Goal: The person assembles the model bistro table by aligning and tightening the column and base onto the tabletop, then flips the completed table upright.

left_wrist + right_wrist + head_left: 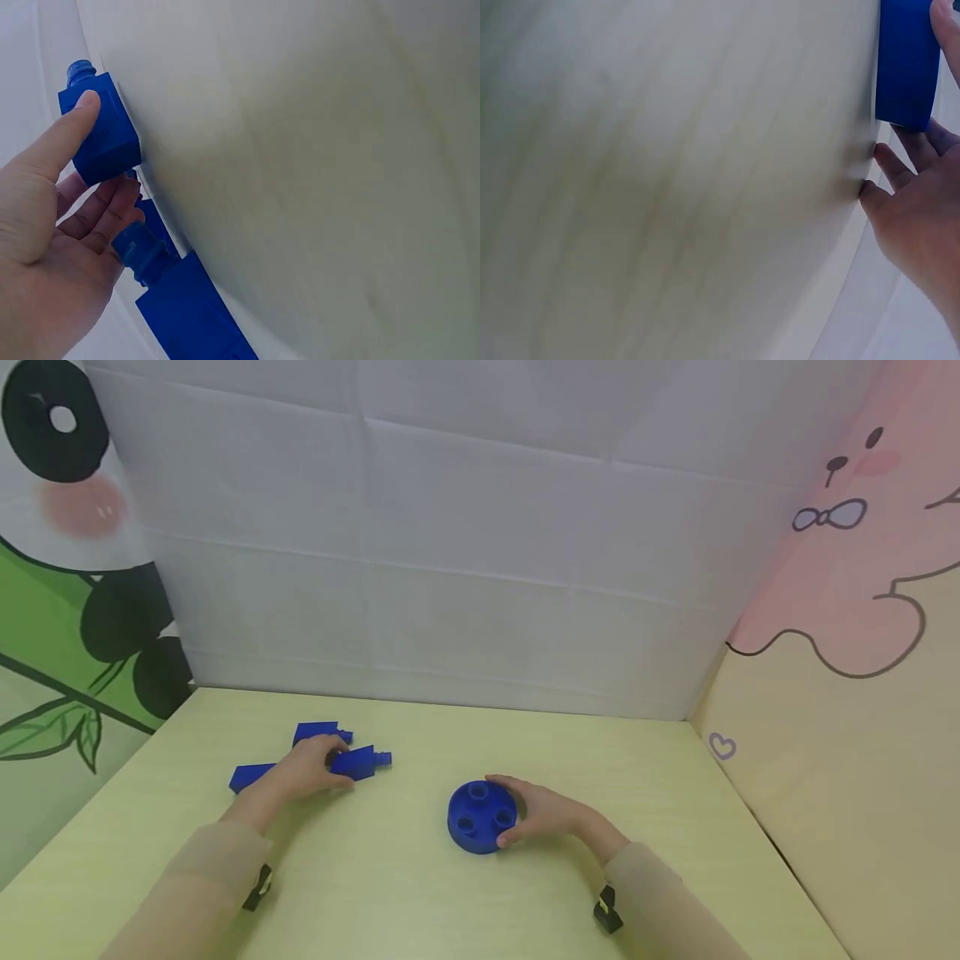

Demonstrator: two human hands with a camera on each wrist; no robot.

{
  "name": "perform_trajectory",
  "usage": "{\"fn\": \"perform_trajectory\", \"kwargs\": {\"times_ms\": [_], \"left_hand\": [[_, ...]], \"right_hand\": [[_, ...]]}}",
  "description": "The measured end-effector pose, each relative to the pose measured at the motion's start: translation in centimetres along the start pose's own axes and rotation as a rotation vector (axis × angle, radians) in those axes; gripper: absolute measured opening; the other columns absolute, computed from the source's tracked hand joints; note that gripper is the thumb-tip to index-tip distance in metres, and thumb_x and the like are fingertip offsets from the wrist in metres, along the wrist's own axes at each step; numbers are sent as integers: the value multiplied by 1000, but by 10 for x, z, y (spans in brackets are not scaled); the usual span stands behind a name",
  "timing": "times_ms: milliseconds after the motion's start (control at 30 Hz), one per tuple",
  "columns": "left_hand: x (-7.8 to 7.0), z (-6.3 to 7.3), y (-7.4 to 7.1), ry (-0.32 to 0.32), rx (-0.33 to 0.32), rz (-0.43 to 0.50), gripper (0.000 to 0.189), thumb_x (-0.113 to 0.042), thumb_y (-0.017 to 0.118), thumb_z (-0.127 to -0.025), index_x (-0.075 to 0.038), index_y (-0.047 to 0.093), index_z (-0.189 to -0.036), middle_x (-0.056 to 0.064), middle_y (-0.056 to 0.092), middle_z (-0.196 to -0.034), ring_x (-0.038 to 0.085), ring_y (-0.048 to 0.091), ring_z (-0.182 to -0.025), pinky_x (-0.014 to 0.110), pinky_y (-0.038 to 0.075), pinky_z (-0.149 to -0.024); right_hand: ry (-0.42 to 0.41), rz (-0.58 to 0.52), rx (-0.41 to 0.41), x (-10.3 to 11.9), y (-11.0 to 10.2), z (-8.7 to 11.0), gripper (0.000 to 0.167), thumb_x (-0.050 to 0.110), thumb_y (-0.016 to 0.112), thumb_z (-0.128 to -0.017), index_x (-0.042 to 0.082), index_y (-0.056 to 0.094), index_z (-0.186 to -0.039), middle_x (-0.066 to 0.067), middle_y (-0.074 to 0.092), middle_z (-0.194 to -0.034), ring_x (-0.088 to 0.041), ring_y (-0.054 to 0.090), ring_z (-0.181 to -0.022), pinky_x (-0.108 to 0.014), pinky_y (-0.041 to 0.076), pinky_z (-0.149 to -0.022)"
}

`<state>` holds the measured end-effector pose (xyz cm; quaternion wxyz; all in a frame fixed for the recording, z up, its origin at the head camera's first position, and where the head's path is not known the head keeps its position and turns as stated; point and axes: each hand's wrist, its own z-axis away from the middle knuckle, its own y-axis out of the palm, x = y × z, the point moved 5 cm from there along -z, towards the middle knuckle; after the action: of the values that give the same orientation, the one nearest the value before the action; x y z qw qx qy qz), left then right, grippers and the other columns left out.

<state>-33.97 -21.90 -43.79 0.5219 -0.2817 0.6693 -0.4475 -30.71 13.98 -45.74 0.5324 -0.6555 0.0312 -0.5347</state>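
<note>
My left hand (303, 766) grips a blue angular block with a threaded neck (354, 763); in the left wrist view the thumb presses on the face of this block (111, 135) and the fingers curl behind it. Close by lie two similar blue blocks, one farther back (313, 731) and one partly hidden under the hand (251, 774). On the right, my right hand (553, 817) holds a round blue disc with three holes (480, 839) by its right edge, between thumb and fingers. Only the side of the disc (907, 67) shows in the right wrist view.
The pale wooden table (405, 893) carries all the blue pieces. Behind it hangs a creased white sheet (465, 568). Panels with cartoon drawings stand at the left (45, 602) and right (840, 760).
</note>
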Motion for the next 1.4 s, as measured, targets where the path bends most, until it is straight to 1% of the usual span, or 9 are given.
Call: {"fn": "perform_trajectory", "kwargs": {"times_ms": [133, 233, 533, 733, 867, 967, 1100, 1233, 1400], "left_hand": [[2, 2, -2, -12, 13, -12, 57, -30, 82, -73, 6, 59, -110, 13, 61, -95, 24, 54, -84, 42, 48, -76], [4, 2, -2, -7, 10, -20, 56, -30, 81, -73, 7, 59, -108, 9, 59, -88, 21, 52, -78, 39, 46, -71], [7, 3, -2, -4, -11, -29, 56, -31, 80, -73, 6, 60, -109, 9, 60, -89, 22, 51, -79, 39, 46, -71], [4, 4, -1, -4, -22, 11, 52, -30, 79, -75, 5, 60, -108, 5, 56, -82, 19, 48, -74, 32, 40, -63], [1, 5, -4, -20, -51, 41, 45, -30, 77, -78, 3, 61, -105, 6, 57, -84, 19, 48, -75, 31, 40, -64], [-2, 5, -7, -41, -64, 67, 43, -31, 75, -80, 2, 61, -104, 7, 58, -87, 20, 50, -78, 32, 42, -66], [-10, 7, -11, -51, -81, 94, 46, -32, 73, -82, 4, 60, -108, 10, 61, -92, 22, 53, -82, 35, 46, -70], [-23, 8, -15, -39, -113, 112, 49, -29, 73, -82, 7, 59, -112, 13, 63, -94, 23, 56, -84, 38, 48, -72], [-42, 7, -18, -32, -163, 102, 49, -32, 73, -82, 5, 60, -112, 14, 64, -96, 26, 57, -86, 41, 50, -76]], "right_hand": [[25, 18, -13, 0, 0, 1, 96, 45, 81, -70, 25, 28, -148, -4, 40, -146, -27, 35, -135, -54, 28, -108], [39, 24, -28, 0, 0, 1, 95, 48, 79, -71, 25, 28, -148, -4, 41, -145, -27, 37, -133, -53, 30, -106], [55, 30, -85, 1, 2, -1, 93, 51, 78, -71, 25, 30, -146, -6, 45, -143, -28, 40, -132, -52, 32, -106], [78, 37, -78, 2, 2, -2, 94, 52, 78, -70, 25, 30, -146, -7, 45, -143, -28, 39, -133, -53, 32, -105], [85, 46, -67, 6, 1, -2, 95, 52, 79, -69, 24, 31, -145, -7, 45, -142, -28, 40, -132, -52, 33, -106], [87, 51, -64, 7, 1, -2, 95, 51, 79, -69, 22, 31, -145, -7, 46, -142, -28, 40, -132, -52, 33, -106], [94, 58, -69, 5, 1, -3, 95, 51, 79, -69, 24, 32, -146, -6, 45, -142, -28, 40, -133, -51, 32, -106], [92, 73, -77, 4, 1, -4, 95, 53, 79, -68, 26, 32, -146, -5, 46, -142, -27, 40, -132, -51, 33, -106], [93, 83, -82, 1, 0, -5, 96, 54, 79, -67, 26, 32, -146, -5, 46, -143, -27, 40, -132, -51, 33, -105]]}}
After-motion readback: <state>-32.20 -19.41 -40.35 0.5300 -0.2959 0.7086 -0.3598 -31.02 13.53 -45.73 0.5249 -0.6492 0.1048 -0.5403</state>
